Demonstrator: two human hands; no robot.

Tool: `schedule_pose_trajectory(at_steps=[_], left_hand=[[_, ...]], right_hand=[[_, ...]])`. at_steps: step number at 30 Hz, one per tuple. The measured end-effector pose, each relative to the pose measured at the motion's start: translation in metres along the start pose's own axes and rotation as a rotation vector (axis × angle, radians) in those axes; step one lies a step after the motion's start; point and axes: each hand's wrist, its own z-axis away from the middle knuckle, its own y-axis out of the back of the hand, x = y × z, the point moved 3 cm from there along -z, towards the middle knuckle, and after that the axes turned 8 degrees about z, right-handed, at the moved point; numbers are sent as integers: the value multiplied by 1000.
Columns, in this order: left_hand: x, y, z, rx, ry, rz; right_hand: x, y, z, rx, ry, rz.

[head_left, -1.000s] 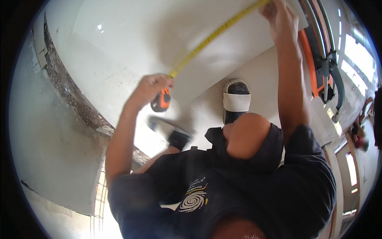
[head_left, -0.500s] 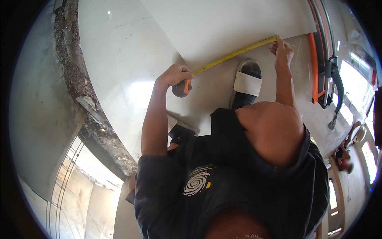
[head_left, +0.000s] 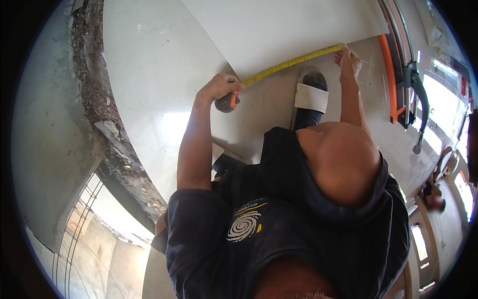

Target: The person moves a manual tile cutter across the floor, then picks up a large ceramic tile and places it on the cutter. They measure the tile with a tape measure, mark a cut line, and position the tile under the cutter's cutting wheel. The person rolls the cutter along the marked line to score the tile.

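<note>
A yellow tape measure blade is drawn out along the near edge of a large pale tile lying on the floor. My left hand is closed around the upper part of the black and orange tape case, by the tile's left near corner. At the blade's other end, my right hand pinches the tip near the tile's right part. Below the blade stands my foot in a dark slipper with a white strap.
An orange and black tile cutter with metal rails stands to the right. Another pale slab lies on the left, beside a broken rubble strip. A metal bar lattice is at lower left. Another person is far right.
Both hands and the tape measure have shifted slightly toward the tile's edge, so the blade lies closer along it. The view has tilted a little.
</note>
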Motion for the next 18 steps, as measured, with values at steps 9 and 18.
schedule_pose_trajectory(at_steps=[9,18], left_hand=[[-11,1,-8,-49,2,14],[-12,-1,-7,-51,28,59]], right_hand=[[5,-3,3,-28,39,-67],[1,-5,5,-29,14,-59]])
